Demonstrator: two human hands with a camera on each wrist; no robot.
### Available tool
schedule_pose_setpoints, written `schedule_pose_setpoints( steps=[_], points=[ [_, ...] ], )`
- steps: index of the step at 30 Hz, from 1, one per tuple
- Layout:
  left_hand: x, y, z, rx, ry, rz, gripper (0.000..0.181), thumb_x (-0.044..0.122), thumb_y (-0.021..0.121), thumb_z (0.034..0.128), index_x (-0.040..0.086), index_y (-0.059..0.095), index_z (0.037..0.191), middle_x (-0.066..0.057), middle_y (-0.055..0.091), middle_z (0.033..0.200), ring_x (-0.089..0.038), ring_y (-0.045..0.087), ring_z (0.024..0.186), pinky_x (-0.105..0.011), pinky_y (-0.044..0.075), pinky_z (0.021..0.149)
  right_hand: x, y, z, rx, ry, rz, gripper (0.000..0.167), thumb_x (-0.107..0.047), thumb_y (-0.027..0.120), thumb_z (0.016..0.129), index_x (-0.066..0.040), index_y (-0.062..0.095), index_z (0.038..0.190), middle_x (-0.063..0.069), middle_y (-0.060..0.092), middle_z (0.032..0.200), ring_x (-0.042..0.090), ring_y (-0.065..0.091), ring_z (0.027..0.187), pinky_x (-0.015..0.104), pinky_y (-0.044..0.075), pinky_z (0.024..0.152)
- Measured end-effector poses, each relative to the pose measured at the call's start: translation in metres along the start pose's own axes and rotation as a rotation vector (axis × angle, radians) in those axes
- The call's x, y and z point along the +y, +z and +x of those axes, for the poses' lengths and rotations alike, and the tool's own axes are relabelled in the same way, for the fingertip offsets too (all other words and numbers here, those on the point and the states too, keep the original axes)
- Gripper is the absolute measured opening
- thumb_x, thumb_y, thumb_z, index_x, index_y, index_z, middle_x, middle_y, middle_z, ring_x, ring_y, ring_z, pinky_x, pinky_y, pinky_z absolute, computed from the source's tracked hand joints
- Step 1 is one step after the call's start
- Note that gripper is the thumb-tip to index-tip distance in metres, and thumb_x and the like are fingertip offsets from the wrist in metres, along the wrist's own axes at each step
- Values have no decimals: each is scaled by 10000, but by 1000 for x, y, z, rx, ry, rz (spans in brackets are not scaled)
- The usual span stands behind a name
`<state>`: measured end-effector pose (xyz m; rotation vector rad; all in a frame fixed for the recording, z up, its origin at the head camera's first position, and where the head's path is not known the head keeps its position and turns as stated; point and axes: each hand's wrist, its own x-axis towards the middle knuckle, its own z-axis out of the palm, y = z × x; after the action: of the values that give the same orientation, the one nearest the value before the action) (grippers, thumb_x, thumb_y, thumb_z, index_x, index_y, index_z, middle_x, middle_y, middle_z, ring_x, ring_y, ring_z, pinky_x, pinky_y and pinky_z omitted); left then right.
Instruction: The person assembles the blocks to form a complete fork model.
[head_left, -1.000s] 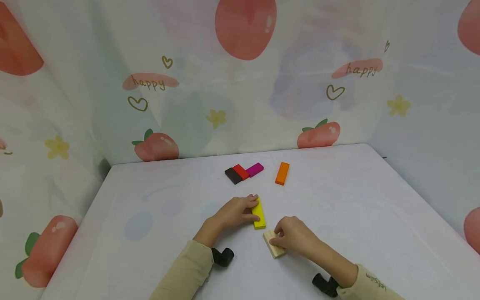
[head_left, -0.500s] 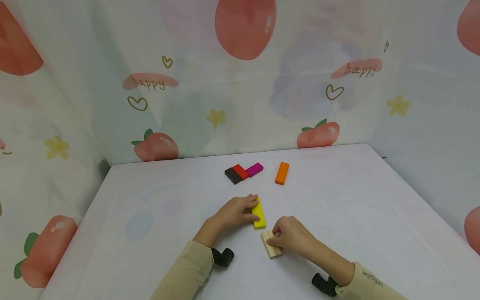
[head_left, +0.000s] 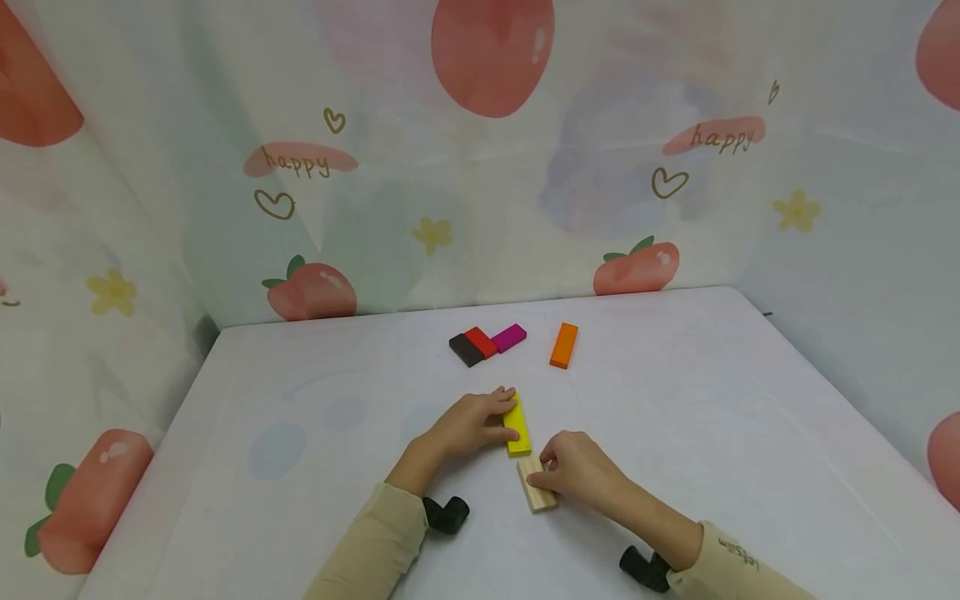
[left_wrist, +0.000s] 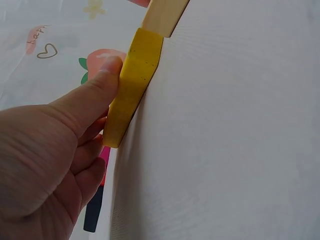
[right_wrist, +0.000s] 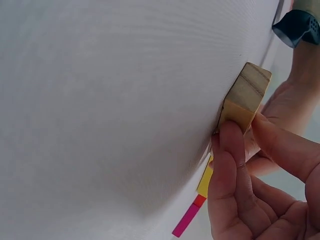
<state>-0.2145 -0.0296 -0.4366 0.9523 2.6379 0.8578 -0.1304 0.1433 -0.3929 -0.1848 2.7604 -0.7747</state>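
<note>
Gently now: two hands hold two blocks nearly end to end, and one hard push could knock them crooked.
The right hand (head_left: 581, 467) has its thumb and fingers pinched on the plain wood block (head_left: 537, 493), low at the table (head_left: 675, 392). The left hand (head_left: 467, 423) grips the yellow block (head_left: 520, 420) just past it. The ends are very close, but it is hard to tell if they touch. If the right hand shoves too fast, the wood block could bump the yellow one and turn it. If the left grip is loose, the yellow block could slide away. Farther off, the black (head_left: 466, 350), red (head_left: 481, 342) and pink (head_left: 509, 338) blocks sit together, with an orange block (head_left: 564, 346) apart, probably safe from bumps.
</note>
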Motion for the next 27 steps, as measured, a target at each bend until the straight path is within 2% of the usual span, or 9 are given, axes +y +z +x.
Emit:
schedule_pose_setpoints(
  steps=[12,19,27],
  points=[
    [-3,0,1,5,22,0,634,373,652,809,87,458,1340,20,404,1397,-81,295,1304,-238,274,1031,-2,3,2,6,-23,19,205,-201,785,722,-21,686,727,-19,481,516,98,427,476,200,329,434],
    [-2,1,2,-1,19,8,633,376,649,812,92,454,1343,27,403,1398,-74,289,1304,-239,278,1028,-3,2,3,1,-2,24,245,-219,789,718,-3,688,769,-9,512,573,115,457,516,216,375,458],
    [-2,0,1,2,16,6,633,366,657,810,89,456,1343,19,406,1399,-79,294,1305,-239,278,1030,-5,3,6,10,-19,72,204,-192,783,725,-41,661,661,-37,409,456,85,364,426,195,260,421]
  ],
)
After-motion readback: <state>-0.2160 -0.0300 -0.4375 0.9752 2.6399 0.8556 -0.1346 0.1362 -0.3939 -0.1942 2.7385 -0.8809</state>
